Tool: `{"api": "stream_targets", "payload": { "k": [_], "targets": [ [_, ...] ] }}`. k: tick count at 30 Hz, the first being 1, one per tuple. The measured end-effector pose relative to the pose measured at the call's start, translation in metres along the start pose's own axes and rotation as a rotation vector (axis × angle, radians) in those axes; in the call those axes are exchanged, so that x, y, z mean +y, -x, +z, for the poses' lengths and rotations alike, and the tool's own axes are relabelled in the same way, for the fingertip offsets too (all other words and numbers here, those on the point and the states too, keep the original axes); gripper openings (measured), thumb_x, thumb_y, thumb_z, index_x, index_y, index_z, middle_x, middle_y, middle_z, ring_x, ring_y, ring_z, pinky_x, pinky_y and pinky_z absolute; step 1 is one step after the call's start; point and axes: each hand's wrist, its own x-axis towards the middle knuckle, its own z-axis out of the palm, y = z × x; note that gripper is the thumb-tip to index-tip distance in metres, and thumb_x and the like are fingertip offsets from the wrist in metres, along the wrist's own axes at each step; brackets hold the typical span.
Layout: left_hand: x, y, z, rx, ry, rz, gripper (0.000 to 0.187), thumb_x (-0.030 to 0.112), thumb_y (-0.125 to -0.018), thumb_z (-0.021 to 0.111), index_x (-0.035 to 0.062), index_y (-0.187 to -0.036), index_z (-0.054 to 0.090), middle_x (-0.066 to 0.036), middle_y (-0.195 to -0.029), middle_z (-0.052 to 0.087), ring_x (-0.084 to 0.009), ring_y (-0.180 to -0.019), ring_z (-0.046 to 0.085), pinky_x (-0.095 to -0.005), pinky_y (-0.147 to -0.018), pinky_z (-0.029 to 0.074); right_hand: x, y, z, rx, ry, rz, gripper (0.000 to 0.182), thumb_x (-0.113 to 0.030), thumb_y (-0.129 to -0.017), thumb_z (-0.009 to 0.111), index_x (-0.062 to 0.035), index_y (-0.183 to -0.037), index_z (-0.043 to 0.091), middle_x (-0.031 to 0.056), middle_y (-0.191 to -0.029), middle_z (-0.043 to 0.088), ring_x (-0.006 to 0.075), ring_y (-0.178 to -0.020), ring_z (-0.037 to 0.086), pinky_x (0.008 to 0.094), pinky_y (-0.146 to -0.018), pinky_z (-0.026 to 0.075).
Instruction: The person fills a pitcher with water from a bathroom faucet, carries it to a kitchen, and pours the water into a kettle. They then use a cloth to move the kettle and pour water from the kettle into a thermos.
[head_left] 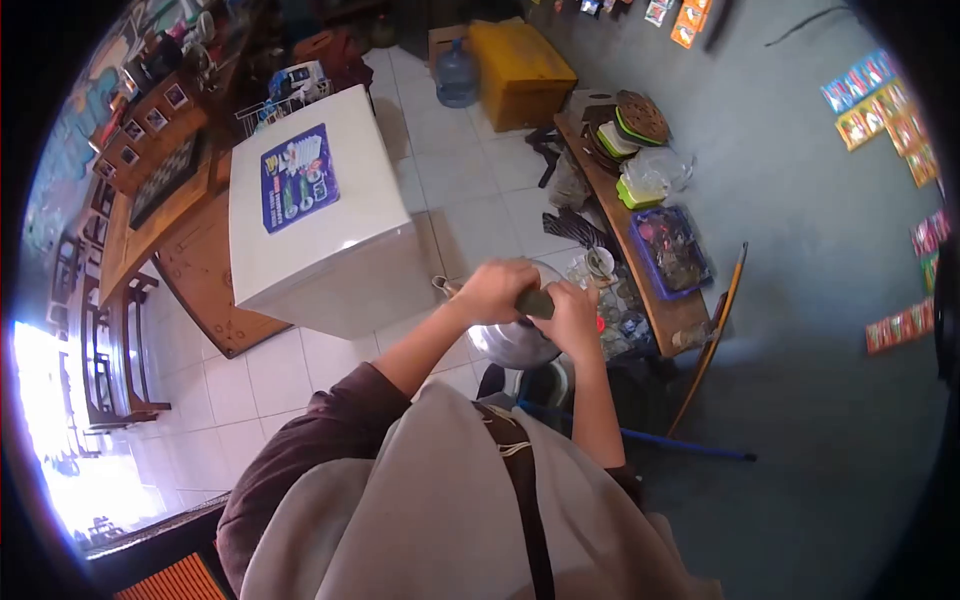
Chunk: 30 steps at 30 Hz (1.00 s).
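A silver metal kettle (510, 347) is below my hands, its spout (443, 286) pointing left. My left hand (494, 290) is closed, fingers curled over the left end of a small dark olive piece (537, 303). From the other side, my right hand (572, 316) pinches the same piece, thumb and fingers bent round it. Both hands are close together above the kettle and hide much of its top. I cannot tell what the olive piece is.
A white chest freezer (330, 250) is at left. Along the right wall runs a wooden bench (640, 285) with a blue basket (668, 252) and green containers. Glassware (600, 265) crowds the area beside the kettle. A blue stick (690, 443) and a yellow pole (712, 350) lie at right.
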Motion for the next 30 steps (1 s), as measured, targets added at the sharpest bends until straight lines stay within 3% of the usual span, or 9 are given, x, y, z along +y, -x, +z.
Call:
{"api": "stream_targets", "payload": {
  "k": [4,12,16,30],
  "targets": [
    [-0.029,-0.059,-0.016,0.132,-0.117,0.026,0.028,0.011,-0.056,0.062,0.011,-0.081,0.051,-0.004,-0.076,0.052,-0.0236,-0.076,0.052,-0.034,-0.066,0.04,0.035,-0.081,-0.01,0.086,-0.038,-0.12,0.022,-0.017,-0.054,0.069,-0.0082,-0.069,0.056,0.0055,-0.069,0.054,0.0236,-0.071,0.052,0.0361,-0.065,0.032],
    [-0.145,-0.167,-0.05,0.242,-0.128,-0.151,0.031,0.006,-0.054,0.06,0.0088,-0.084,0.051,-0.006,-0.079,0.051,-0.025,-0.079,0.05,-0.0356,-0.07,0.039,0.09,-0.263,0.019,-0.02,-0.076,-0.282,0.025,-0.017,-0.051,0.07,-0.0089,-0.07,0.057,0.0041,-0.071,0.055,0.0218,-0.075,0.053,0.035,-0.067,0.031],
    [-0.214,-0.221,-0.087,0.236,-0.112,-0.193,0.032,0.007,-0.055,0.061,0.0089,-0.085,0.051,-0.006,-0.08,0.052,-0.0257,-0.08,0.051,-0.0363,-0.071,0.038,0.1,-0.358,0.031,-0.105,-0.058,-0.234,0.026,-0.016,-0.05,0.07,-0.0091,-0.072,0.057,0.0042,-0.072,0.054,0.0216,-0.075,0.053,0.0347,-0.068,0.031],
    [-0.432,-0.408,-0.176,0.241,-0.127,-0.219,0.03,0.005,-0.055,0.06,0.01,-0.083,0.05,-0.005,-0.08,0.052,-0.0248,-0.079,0.05,-0.0347,-0.071,0.037,0.153,-0.651,0.085,-0.033,-0.097,-0.236,0.024,-0.02,-0.051,0.071,-0.0104,-0.069,0.058,0.0036,-0.066,0.053,0.0212,-0.068,0.053,0.0344,-0.063,0.03]
  ]
}}
